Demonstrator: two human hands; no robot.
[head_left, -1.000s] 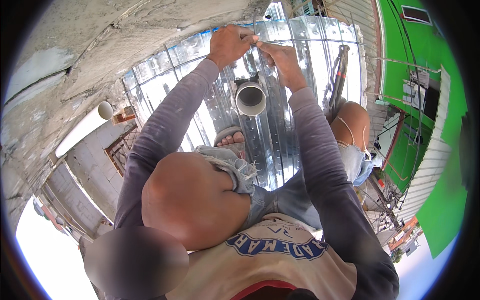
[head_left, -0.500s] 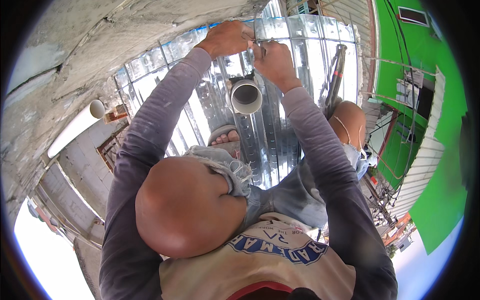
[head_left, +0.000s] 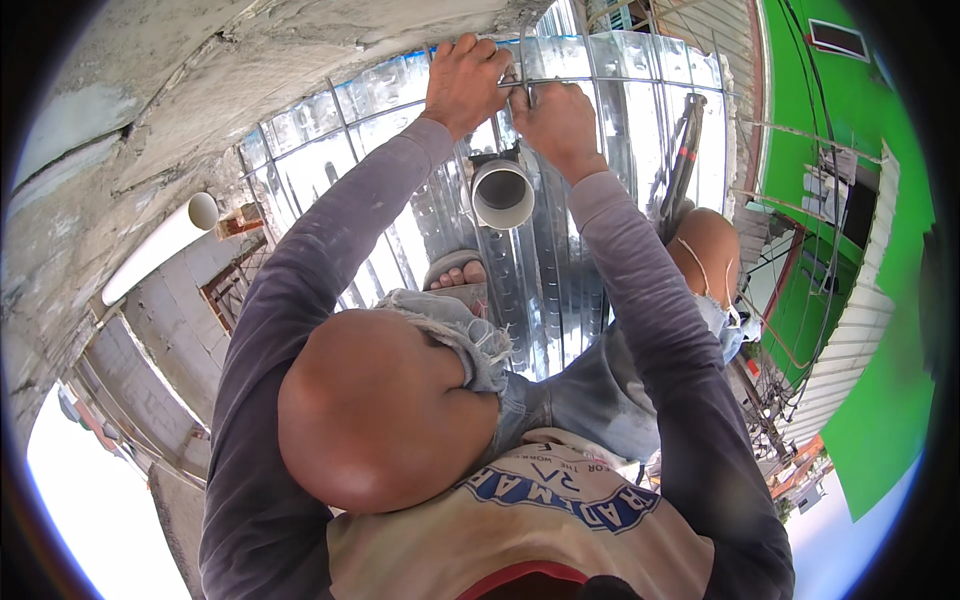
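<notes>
Both my hands meet at a crossing of thin steel rods (head_left: pixel 560 80) laid as a grid over shiny corrugated metal decking (head_left: pixel 400 225). My left hand (head_left: pixel 466 88) is on the left of the crossing, its fingers bent and pinched at the rod. On the other side, my right hand (head_left: pixel 560 128) has thumb and fingers closed against the same crossing. Whatever small thing is between the fingertips is too small to make out. Just below the hands, a white plastic pipe (head_left: pixel 502 216) stands with its open end up, near a dark bracket.
A dark long-handled tool with a red band (head_left: pixel 686 150) lies at the right beside my bent knee (head_left: pixel 705 250). A rough concrete wall (head_left: pixel 150 130) runs along the left, with another white pipe (head_left: pixel 160 248). Cables (head_left: pixel 815 120) hang before a green wall at the right.
My left hand has shifted slightly right and its fingers have lifted above the rod. My right hand stays at the crossing. The view has moved a little.
</notes>
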